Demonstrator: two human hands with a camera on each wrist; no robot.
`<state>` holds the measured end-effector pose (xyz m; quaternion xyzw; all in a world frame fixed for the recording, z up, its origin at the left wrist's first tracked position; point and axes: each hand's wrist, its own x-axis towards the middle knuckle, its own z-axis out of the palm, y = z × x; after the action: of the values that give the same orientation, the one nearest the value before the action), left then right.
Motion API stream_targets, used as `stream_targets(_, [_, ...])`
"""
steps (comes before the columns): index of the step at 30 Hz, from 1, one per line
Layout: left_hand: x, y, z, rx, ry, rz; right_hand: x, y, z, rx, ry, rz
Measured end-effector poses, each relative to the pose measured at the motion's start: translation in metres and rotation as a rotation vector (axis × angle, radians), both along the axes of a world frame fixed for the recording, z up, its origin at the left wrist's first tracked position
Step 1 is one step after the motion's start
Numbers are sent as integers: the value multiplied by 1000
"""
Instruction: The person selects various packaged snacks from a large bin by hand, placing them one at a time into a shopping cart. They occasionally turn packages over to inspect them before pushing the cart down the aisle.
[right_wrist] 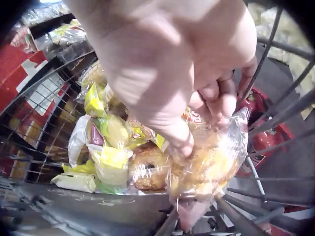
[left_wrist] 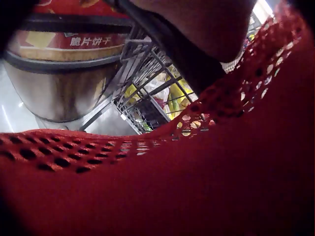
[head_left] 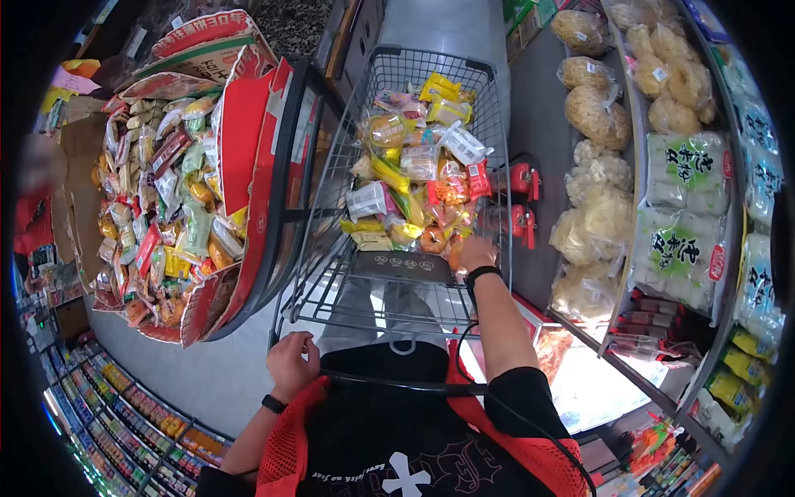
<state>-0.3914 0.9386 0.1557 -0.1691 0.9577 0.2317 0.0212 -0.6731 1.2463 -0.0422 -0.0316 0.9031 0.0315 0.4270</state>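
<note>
My right hand (head_left: 478, 253) reaches into the near right corner of the wire shopping cart (head_left: 327, 286). In the right wrist view its thumb and fingers pinch a clear-wrapped bread (right_wrist: 209, 162) against the cart's side wires. Another round wrapped bread (right_wrist: 149, 167) lies just left of it. Several packaged snacks (head_left: 418, 166) fill the cart, among them a red packet (head_left: 479, 179) and a white packet (head_left: 464, 143). My left hand (head_left: 291, 364) hangs by the cart's near left corner, fingers loosely curled round nothing. The red mesh vest (left_wrist: 147, 182) fills most of the left wrist view.
Left of the cart stands a display bin (head_left: 286, 190) heaped with wrapped snacks. On the right, a shelf (head_left: 629, 215) bears bagged dry goods and packs of noodles. Two red objects (head_left: 522, 222) sit low between cart and shelf. The cart's handle (head_left: 406, 384) crosses before my body.
</note>
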Motion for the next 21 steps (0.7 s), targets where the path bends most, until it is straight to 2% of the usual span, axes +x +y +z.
stream_targets(10, [6, 1, 1, -10, 49, 28, 7, 19, 13, -203, 123, -13])
stream_targets(13, [5, 4, 5, 9, 76, 49, 11, 21, 19, -296, 217, 177])
stream_targets(14, [4, 5, 7, 12, 76, 56, 13, 16, 26, -415, 265, 148])
stream_targets(17, [4, 4, 9, 24, 41, 68, 9, -23, 80, -420, 299, 269])
stream_targets(18, [4, 5, 11, 28, 50, 76, 8, -39, 99, -471, 372, 253])
stream_targets(21, [2, 6, 15, 28, 69, 95, 3, -96, 168, -900, 518, 235])
